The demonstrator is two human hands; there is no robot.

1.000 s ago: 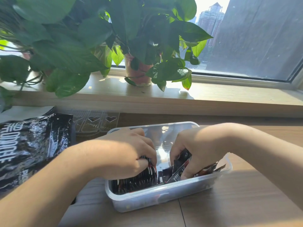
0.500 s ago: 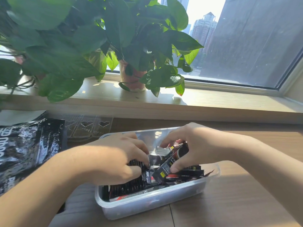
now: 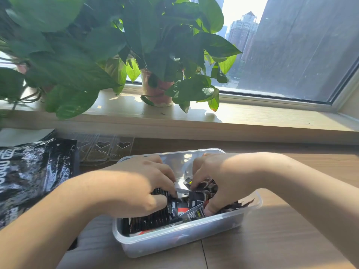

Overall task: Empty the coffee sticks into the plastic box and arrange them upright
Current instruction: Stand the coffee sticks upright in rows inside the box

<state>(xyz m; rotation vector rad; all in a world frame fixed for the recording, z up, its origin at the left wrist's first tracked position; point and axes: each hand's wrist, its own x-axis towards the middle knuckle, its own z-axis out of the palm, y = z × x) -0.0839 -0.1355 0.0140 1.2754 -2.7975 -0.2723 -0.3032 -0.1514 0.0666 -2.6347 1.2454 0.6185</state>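
A clear plastic box (image 3: 174, 239) sits on the wooden table in front of me, holding several black coffee sticks (image 3: 153, 220). My left hand (image 3: 136, 189) reaches into the left half and presses on a row of sticks standing on edge. My right hand (image 3: 217, 179) is in the right half, its fingers closed on a few loose sticks (image 3: 200, 197) that lie tilted. The sticks under both palms are hidden.
A crumpled black coffee bag (image 3: 33, 171) lies at the left. Behind the box lies a clear plastic lid (image 3: 104, 148) with heart cut-outs. A raised windowsill (image 3: 252, 121) with potted plants (image 3: 157, 90) runs along the back.
My right hand has gone from lifting a few sticks above the box to pushing them down beside the left hand. The left hand has stayed on the upright row.
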